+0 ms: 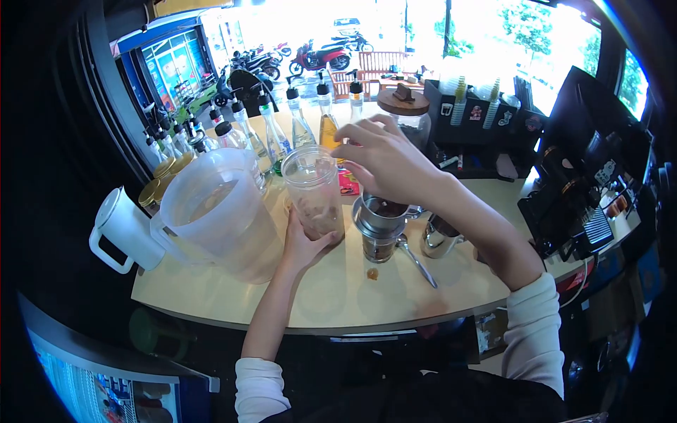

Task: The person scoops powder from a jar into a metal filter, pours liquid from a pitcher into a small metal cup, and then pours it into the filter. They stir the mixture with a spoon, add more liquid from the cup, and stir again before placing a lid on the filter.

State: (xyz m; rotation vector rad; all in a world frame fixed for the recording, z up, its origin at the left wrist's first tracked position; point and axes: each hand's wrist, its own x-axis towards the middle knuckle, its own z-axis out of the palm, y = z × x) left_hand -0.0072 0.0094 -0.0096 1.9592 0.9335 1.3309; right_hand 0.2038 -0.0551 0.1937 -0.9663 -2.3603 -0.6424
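My left hand (pixel 308 243) is wrapped around the lower part of a clear jar (pixel 314 192), which stands upright without a lid and has a cloudy, brownish look inside. My right hand (pixel 395 158) hovers just right of the jar's rim, fingers bent and apart, with nothing visible in them. Below that hand, a metal coffee filter (pixel 379 224) sits on a small glass (pixel 379 249), dark contents showing inside. A spoon (pixel 418 264) and a shiny metal cup (pixel 438 238) are to its right. Left of the jar stands a large translucent pitcher (pixel 226 236).
Several pump bottles (pixel 300 127) line the back of the counter (pixel 324 303). A white jug (pixel 125 229) stands far left. Behind my right hand is a wooden-lidded jar (pixel 403 103); a black cup holder (pixel 458 116) and a coffee machine (pixel 575 201) are at right.
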